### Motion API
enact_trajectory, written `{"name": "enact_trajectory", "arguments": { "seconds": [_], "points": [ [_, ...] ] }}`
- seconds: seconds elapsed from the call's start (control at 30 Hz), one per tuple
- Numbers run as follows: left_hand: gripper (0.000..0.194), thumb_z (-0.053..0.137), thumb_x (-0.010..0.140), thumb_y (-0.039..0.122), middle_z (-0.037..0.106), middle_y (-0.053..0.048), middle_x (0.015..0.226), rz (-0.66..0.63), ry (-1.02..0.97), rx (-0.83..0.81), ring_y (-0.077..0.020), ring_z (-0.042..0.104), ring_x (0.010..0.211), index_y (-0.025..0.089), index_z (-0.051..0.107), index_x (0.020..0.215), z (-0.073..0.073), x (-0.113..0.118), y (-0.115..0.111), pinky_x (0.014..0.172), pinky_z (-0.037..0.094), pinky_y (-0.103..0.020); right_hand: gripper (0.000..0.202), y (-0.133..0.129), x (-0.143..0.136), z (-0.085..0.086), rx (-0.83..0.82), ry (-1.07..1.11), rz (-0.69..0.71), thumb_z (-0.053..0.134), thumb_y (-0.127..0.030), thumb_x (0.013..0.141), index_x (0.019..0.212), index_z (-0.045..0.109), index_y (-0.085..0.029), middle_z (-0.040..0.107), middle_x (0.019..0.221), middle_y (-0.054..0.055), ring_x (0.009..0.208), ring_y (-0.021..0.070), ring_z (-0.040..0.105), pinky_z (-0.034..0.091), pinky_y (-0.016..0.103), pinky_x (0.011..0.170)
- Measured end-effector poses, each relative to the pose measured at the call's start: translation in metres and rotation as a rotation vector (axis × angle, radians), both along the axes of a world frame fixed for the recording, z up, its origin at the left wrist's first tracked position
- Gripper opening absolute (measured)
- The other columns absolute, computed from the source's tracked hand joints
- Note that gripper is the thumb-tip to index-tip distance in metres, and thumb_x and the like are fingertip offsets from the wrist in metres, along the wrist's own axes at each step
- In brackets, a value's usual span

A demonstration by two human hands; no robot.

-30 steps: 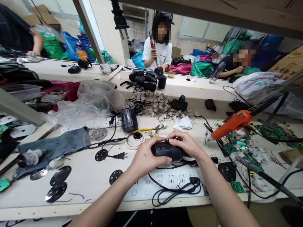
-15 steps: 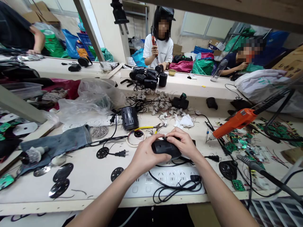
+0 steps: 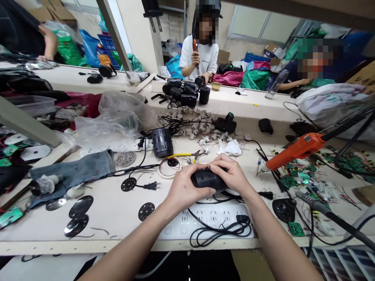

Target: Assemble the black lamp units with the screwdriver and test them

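– Since the earlier frame, only the view is shifting slightly.
– And the hands?
– The left hand (image 3: 183, 185) and right hand (image 3: 234, 176) are clamping the black case (image 3: 206, 179) near the power strip (image 3: 215, 214).
– Then the left should be steadying it, while the right is working gently.

Head cam faces fwd & down over the workbench (image 3: 111, 207), w/ both hands (image 3: 182, 183) near.

The power strip (image 3: 215, 213) lies before the device (image 3: 207, 180), pliers (image 3: 186, 155) behind
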State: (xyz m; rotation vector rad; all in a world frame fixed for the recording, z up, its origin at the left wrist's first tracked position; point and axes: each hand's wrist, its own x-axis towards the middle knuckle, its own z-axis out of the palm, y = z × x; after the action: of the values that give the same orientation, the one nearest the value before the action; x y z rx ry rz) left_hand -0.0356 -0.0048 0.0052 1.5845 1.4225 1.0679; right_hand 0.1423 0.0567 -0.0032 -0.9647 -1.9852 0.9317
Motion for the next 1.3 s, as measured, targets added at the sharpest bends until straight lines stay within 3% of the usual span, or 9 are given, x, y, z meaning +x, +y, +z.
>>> {"name": "enact_trajectory", "arguments": {
  "seconds": [0.3,0.53,0.6,0.73,0.83,0.97,1.03,1.17,1.3],
  "points": [
    [0.053,0.078,0.066,0.022,0.056,-0.010,0.113,-0.113,0.204,0.363,-0.0253,0.054,0.108,0.017,0.054,0.113,-0.042,-0.006,-0.013,0.094,0.046,-0.041,0.023,-0.025,-0.001,0.001,0.290,-0.258,0.024,0.050,-0.021,0.094,0.105,0.070,-0.020,0.061,0.098,0.009,0.097,0.0217,0.053,0.047,0.040,0.087],
    [0.049,0.069,0.076,0.019,0.049,-0.013,0.124,-0.198,0.368,0.420,-0.0274,0.050,0.117,0.020,0.048,0.120,-0.048,-0.006,-0.022,0.096,0.047,-0.044,0.030,-0.040,0.007,0.004,0.299,-0.286,0.037,0.053,-0.015,0.091,0.118,0.063,-0.022,0.059,0.108,0.009,0.105,0.0215,0.053,0.050,0.039,0.090],
    [0.049,0.069,0.076,0.020,0.049,-0.013,0.124,-0.193,0.379,0.432,-0.0278,0.051,0.115,0.021,0.047,0.120,-0.049,-0.006,-0.022,0.095,0.048,-0.044,0.033,-0.048,0.011,0.007,0.399,-0.195,-0.134,0.054,-0.013,0.089,0.120,0.061,-0.023,0.059,0.110,0.009,0.107,0.0216,0.055,0.050,0.039,0.091],
    [0.047,0.069,0.076,0.020,0.050,-0.013,0.124,-0.176,0.371,0.424,-0.0279,0.052,0.113,0.021,0.048,0.119,-0.049,-0.007,-0.021,0.092,0.050,-0.044,0.027,-0.053,0.043,0.017,0.700,0.265,-0.966,0.064,-0.018,0.084,0.110,0.062,-0.023,0.059,0.099,0.006,0.095,0.0211,0.058,0.050,0.040,0.085],
    [0.046,0.068,0.076,0.019,0.050,-0.013,0.124,-0.181,0.359,0.403,-0.0283,0.051,0.115,0.021,0.049,0.118,-0.048,-0.007,-0.021,0.093,0.049,-0.045,0.056,-0.035,0.080,0.018,0.582,0.519,-1.244,0.077,-0.032,0.071,0.119,0.050,-0.020,0.056,0.112,0.010,0.104,0.0238,0.057,0.047,0.044,0.092],
    [0.046,0.067,0.077,0.018,0.047,-0.014,0.126,-0.188,0.351,0.382,-0.0291,0.049,0.117,0.021,0.048,0.119,-0.048,-0.007,-0.021,0.095,0.048,-0.048,0.054,0.003,0.113,0.015,0.132,0.441,-0.966,0.075,-0.047,0.066,0.106,0.054,-0.018,0.063,0.099,0.008,0.092,0.0225,0.061,0.047,0.045,0.090],
    [0.046,0.067,0.077,0.019,0.047,-0.014,0.126,-0.195,0.348,0.376,-0.0292,0.048,0.117,0.021,0.048,0.118,-0.047,-0.007,-0.021,0.095,0.048,-0.048,0.043,0.014,0.110,0.019,0.104,0.330,-0.933,0.074,-0.048,0.066,0.094,0.056,-0.019,0.063,0.086,0.003,0.079,0.0197,0.061,0.049,0.043,0.084],
    [0.046,0.069,0.075,0.019,0.047,-0.013,0.127,-0.203,0.337,0.364,-0.0289,0.049,0.117,0.022,0.049,0.117,-0.046,-0.007,-0.022,0.095,0.048,-0.048,0.053,0.000,0.070,0.043,0.220,0.377,-0.887,0.081,-0.034,0.061,0.104,0.051,-0.023,0.060,0.072,-0.005,0.058,0.0157,0.059,0.053,0.036,0.063],
    [0.047,0.069,0.073,0.018,0.049,-0.012,0.127,-0.184,0.320,0.344,-0.0290,0.050,0.116,0.024,0.050,0.116,-0.047,-0.007,-0.021,0.095,0.048,-0.048,0.030,-0.045,0.012,0.069,0.191,0.760,-0.551,0.069,-0.028,0.077,0.101,0.053,-0.024,0.053,0.057,-0.008,0.043,0.0124,0.051,0.046,0.029,0.046]
  ]
}}
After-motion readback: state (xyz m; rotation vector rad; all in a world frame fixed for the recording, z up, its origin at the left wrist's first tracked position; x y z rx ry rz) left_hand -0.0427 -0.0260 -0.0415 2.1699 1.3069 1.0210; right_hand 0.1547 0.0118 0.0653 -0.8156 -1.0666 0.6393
